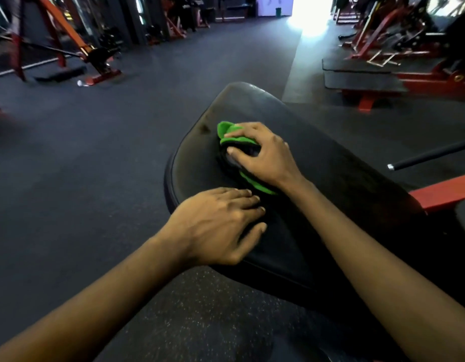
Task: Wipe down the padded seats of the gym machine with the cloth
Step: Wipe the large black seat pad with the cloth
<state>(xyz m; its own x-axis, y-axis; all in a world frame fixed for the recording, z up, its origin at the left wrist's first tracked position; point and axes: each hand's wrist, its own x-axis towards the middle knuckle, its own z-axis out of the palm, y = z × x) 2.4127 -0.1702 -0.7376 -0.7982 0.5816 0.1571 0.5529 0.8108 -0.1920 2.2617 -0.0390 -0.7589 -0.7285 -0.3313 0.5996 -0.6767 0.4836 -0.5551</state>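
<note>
The scene is being filled by a dark speckled rubber gym floor [95,158]. Its middle, reaching toward 4 o'clock, is being taken up by a wide black padded vinyl seat [330,194] with a rounded, stitched edge and a dull sheen at its far end. The seat is being carried on a red painted steel beam [443,192] at 3 o'clock, just beyond which a black bar with a silver tip [430,156] is being shown. Blurred red-framed weight machines [435,82] are being seen at 2 o'clock.

The seat's near edge, at 6 o'clock of its top, is being pressed by the left hand [215,226], fingers straight and held together, thumb spread aside.

A bunched green and black microfibre cloth [227,129] is being held down on the middle of the seat by the right hand [262,155], whose fingers are being curled over its folds. Green trim is being left showing at 11 o'clock and 6 o'clock of that hand.
</note>
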